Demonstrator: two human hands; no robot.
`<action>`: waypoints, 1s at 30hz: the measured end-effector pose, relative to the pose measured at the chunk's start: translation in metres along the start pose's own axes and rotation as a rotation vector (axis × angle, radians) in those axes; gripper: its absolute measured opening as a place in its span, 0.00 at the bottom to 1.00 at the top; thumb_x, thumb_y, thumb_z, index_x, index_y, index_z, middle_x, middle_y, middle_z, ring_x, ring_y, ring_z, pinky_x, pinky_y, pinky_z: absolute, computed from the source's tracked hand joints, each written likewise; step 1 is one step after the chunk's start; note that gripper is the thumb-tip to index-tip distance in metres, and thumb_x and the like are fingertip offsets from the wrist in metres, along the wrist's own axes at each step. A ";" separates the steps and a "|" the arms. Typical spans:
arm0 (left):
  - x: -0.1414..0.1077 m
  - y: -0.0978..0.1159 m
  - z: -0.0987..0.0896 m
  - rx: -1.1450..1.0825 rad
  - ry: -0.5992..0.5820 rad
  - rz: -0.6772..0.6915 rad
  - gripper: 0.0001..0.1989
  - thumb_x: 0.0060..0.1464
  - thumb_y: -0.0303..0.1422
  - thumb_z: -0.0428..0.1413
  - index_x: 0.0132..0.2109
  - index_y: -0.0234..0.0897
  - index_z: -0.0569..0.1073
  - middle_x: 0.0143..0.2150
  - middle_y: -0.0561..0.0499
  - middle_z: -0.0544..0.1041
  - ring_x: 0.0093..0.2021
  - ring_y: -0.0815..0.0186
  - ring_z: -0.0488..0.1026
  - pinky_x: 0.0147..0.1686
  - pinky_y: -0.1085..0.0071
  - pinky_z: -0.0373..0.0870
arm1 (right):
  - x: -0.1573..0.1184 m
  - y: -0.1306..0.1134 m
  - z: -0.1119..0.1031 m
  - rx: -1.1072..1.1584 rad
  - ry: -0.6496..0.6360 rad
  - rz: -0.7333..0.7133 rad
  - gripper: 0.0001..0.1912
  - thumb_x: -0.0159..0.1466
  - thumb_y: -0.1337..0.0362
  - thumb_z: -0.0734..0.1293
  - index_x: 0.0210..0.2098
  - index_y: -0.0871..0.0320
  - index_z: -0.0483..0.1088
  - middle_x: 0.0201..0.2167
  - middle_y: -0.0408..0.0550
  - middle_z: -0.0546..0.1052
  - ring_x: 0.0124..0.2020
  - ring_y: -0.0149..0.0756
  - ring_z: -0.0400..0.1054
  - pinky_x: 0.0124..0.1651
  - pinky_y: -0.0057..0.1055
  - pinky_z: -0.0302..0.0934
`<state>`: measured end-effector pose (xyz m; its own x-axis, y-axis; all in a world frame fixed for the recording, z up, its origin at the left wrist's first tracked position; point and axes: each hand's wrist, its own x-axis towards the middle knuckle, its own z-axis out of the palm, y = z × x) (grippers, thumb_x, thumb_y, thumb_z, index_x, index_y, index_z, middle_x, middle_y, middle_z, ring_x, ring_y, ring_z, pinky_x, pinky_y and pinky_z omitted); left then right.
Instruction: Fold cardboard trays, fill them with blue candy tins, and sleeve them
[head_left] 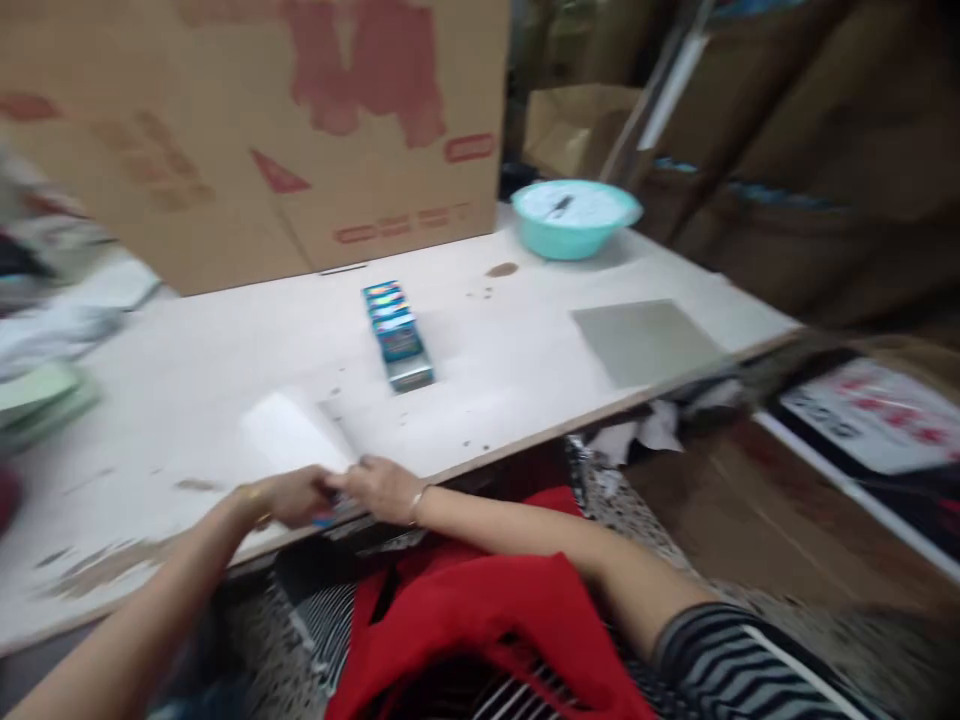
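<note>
My left hand [296, 496] and my right hand [384, 488] meet at the front edge of the table, fingers closed and touching each other. Both grip the near end of a white paper sheet [285, 430], which slants away over the tabletop. Motion blur and the fingers hide exactly how the sheet is held. A small bit of blue [323, 521] shows just below my left fingers; I cannot make out what it is. Beyond the sheet, an open blue box [401, 345] lies with colourful small items along its far part.
A large cardboard box [247, 200] stands along the back of the white table [480, 380]. At the back right sits a turquoise basin [570, 240] with white contents and a dark object on top. A grey flat sheet [649, 340] lies at right, and pale green folded pieces [45, 395] at left.
</note>
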<state>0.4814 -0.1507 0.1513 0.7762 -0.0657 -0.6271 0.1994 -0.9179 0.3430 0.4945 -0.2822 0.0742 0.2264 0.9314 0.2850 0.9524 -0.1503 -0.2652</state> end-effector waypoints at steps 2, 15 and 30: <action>-0.031 -0.018 -0.004 -0.005 -0.139 -0.076 0.09 0.43 0.34 0.59 0.23 0.32 0.71 0.19 0.56 0.67 0.25 0.69 0.65 0.28 0.73 0.63 | 0.000 -0.004 0.006 0.062 0.055 0.005 0.23 0.66 0.73 0.56 0.60 0.65 0.56 0.42 0.53 0.72 0.38 0.37 0.62 0.48 0.36 0.61; -0.063 -0.031 -0.012 0.232 0.141 0.330 0.21 0.62 0.46 0.41 0.45 0.39 0.73 0.46 0.46 0.74 0.46 0.62 0.69 0.49 0.65 0.62 | -0.051 0.087 -0.082 -0.043 -0.254 -0.196 0.03 0.56 0.69 0.64 0.31 0.59 0.69 0.33 0.49 0.71 0.34 0.37 0.59 0.46 0.35 0.55; 0.002 -0.034 0.003 -0.291 0.120 0.115 0.25 0.46 0.56 0.54 0.29 0.37 0.64 0.23 0.57 0.62 0.24 0.70 0.56 0.24 0.73 0.53 | -0.050 0.066 -0.094 0.058 0.067 0.087 0.11 0.56 0.70 0.63 0.39 0.60 0.70 0.43 0.51 0.72 0.46 0.42 0.59 0.50 0.37 0.53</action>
<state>0.4743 -0.1206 0.1369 0.8650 -0.1002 -0.4916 0.2553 -0.7556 0.6032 0.5648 -0.3696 0.1290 0.3230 0.8910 0.3190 0.9155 -0.2087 -0.3438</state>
